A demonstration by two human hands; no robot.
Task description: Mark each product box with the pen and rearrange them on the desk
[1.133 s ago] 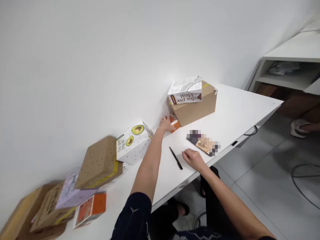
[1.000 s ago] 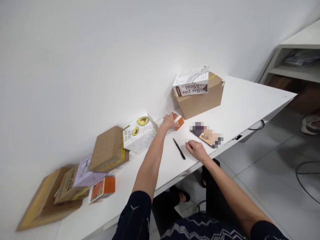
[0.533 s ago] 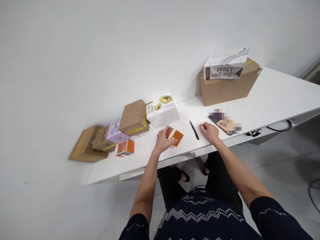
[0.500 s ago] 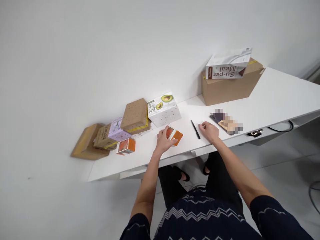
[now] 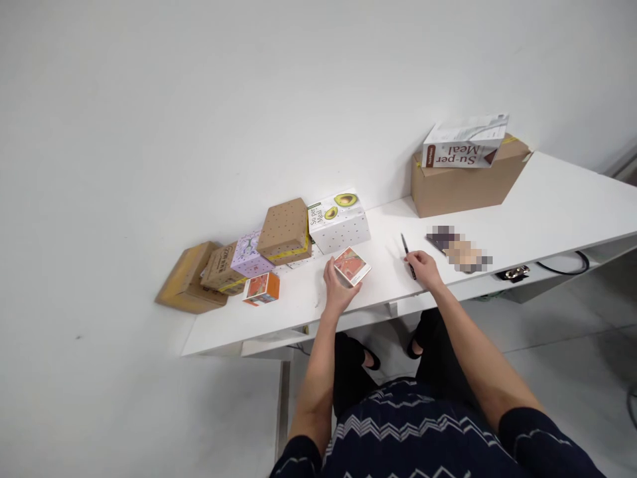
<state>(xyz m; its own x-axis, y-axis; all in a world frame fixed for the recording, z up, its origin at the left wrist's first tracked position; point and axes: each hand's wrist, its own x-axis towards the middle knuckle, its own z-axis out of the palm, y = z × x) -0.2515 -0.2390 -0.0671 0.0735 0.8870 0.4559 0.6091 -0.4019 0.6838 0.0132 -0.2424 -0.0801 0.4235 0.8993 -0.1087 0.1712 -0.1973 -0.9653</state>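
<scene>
Two hands on the go for you, both over the white table (image 5: 557,212). Your left hand (image 5: 338,285) has the small red-topped box (image 5: 352,266), thumb on one side and fingers round the other, opened about as wide as the box. That box is near the front edge, in front of the avocado box (image 5: 338,222), though I can't tell if it's touching the tabletop. Your right hand (image 5: 423,269) has its fingers narrow, pinched on the black pen (image 5: 405,244), and again can't tell if the pen is lifted. Just to the right of that hand there's a flat dark thing (image 5: 460,249), mostly pixelated. Further back, the Su-per Meal carton (image 5: 462,150) sits on top of the big cardboard box (image 5: 462,189). Over to your left you've got the orange-sided box (image 5: 262,289) in front of the lilac box (image 5: 250,255), with the speckled brown box (image 5: 283,229) beside the avocado one
</scene>
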